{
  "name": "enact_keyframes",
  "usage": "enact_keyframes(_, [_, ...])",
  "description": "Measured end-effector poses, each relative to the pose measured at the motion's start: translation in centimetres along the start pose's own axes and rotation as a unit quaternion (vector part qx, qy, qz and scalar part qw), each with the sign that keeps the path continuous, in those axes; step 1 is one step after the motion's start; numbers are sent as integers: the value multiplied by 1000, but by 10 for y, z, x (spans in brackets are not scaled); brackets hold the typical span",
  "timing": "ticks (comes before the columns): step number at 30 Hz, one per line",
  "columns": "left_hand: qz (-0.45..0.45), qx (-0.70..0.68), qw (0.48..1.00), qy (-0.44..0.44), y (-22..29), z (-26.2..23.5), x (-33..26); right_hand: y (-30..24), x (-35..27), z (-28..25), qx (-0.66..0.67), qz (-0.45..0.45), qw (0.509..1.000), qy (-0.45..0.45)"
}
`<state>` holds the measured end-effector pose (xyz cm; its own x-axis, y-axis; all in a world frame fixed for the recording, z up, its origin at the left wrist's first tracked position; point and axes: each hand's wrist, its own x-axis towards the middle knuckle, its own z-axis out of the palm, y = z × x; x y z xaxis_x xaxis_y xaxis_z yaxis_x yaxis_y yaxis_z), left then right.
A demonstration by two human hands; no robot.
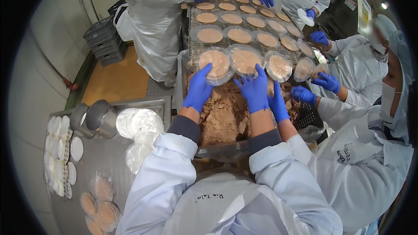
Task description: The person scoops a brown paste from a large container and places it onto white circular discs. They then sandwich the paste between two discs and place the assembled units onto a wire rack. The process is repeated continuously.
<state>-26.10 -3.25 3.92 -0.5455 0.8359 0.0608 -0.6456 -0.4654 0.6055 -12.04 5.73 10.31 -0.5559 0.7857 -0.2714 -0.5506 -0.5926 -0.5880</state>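
— Where are the patties the hands are on?

— At the near end of the wire-mesh conveyor [191,39], side by side; the left-hand patty [216,61] and the right-hand patty [244,61] each lie on a clear film disc. The left hand [198,89] rests spread on the edge of the first, fingers flat, gripping nothing; the right hand [254,89] touches the second the same way — open, not clenched.

— How would they handle?

— Light, soft and crumbly, I judge; the film looks slippery; better lifted by the film's rim or from beneath than pinched in the middle.

— And around them?

— Just below the belt's end, a bin of loose ground meat [224,115]; a co-worker's gloved hand [278,104] beside the right hand; further rows of patties [239,35] up the belt; on the steel table [104,161] at left, two metal cups [93,119] and stacked film discs [139,124].
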Motion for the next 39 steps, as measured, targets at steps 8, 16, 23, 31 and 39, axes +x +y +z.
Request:
enact_keyframes(8, [-82,-86,992,46,6,-23,-74,-24,-15,13,17,-87,992,-90])
enact_keyframes(16, [4,-4,999,47,14,48,-70,50,-29,14,-276,-190,935,-119])
enact_keyframes(23, [-97,-110,988,51,-4,-16,-70,-2,-12,-15,-33,29,999,-1])
enact_keyframes(31, [4,-97,995,-15,19,29,-12,-3,10,2,101,11,995,-8])
enact_keyframes(39, [92,127,978,134,27,-1,-112,13,67,-68,-13,-71,986,-149])
